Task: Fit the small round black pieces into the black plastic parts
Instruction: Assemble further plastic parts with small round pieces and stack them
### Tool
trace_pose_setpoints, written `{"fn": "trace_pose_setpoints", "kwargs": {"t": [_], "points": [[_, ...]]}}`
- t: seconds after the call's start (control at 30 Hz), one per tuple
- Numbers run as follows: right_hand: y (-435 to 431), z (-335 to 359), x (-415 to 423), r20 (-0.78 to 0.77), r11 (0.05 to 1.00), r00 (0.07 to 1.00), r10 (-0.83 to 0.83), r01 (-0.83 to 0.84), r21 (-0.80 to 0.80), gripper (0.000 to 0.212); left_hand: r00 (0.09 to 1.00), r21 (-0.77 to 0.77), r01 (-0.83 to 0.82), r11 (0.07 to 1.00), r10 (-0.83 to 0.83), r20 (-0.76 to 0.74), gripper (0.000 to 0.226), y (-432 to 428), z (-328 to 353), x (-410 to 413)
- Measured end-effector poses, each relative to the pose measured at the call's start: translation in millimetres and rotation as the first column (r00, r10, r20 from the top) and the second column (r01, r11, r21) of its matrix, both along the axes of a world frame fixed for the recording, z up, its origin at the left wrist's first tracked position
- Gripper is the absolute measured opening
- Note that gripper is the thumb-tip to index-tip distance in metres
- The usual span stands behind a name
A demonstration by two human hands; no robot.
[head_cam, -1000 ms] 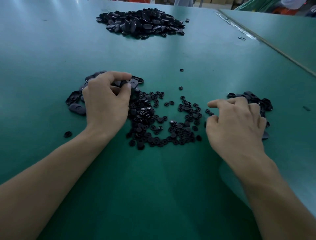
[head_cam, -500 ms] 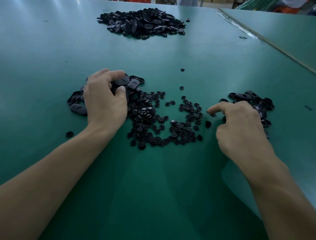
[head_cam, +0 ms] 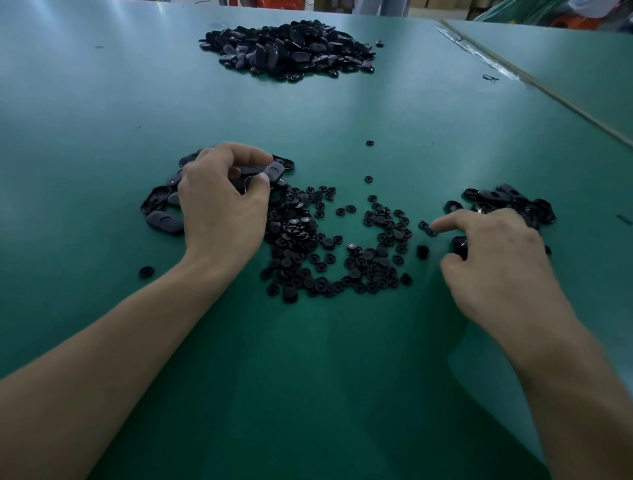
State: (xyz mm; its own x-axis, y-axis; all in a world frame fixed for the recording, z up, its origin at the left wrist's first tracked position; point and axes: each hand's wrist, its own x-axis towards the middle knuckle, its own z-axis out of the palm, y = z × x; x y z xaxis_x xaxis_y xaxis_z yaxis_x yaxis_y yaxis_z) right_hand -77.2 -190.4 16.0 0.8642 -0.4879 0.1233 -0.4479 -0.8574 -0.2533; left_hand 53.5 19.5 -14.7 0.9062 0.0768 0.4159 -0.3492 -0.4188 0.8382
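Left hand [head_cam: 222, 205] pinches a black part [head_cam: 274, 169] on the green worktop [head_cam: 308, 377]. Right hand [head_cam: 496, 263] grips a second part [head_cam: 459, 245], forefinger touching a round piece [head_cam: 432, 232].

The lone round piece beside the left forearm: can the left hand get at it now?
Probably yes. The lone round piece lies on bare table just outside the left wrist, nothing covering it. But the left hand grips an oval black part, so it must free fingers first.

green table [head_cam: 102, 113] in front of me. pale seam strip [head_cam: 534, 85] along its right edge, second green table [head_cam: 582, 58] beyond. small dark clip [head_cam: 490, 78] near the strip. cardboard boxes [head_cam: 442, 4] far behind.
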Motion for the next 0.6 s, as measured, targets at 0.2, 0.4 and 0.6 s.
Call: {"fn": "trace_pose_setpoints", "kwargs": {"t": [0.2,0.4,0.6], "points": [[3.2,0.2,-0.6,0.086,0.997,0.996,0.034,-0.039,0.062,0.051,1.000,-0.016,0.013,1.000,-0.013,0.012,0.026,0.5,-0.3,1.3],[7.0,2.3,2.1,0.211,0.994,0.977,0.042,-0.062,0.087,0.053,0.998,-0.011,0.050,0.999,-0.049,0.042,0.033,-0.5,1.9,-0.8],[27.0,3.3,9.2,0.498,0.965,0.843,0.203,-0.259,0.046,0.045,0.984,0.033,0.127,0.991,-0.130,0.121,0.023,-3.7,4.4,-7.5]]}}
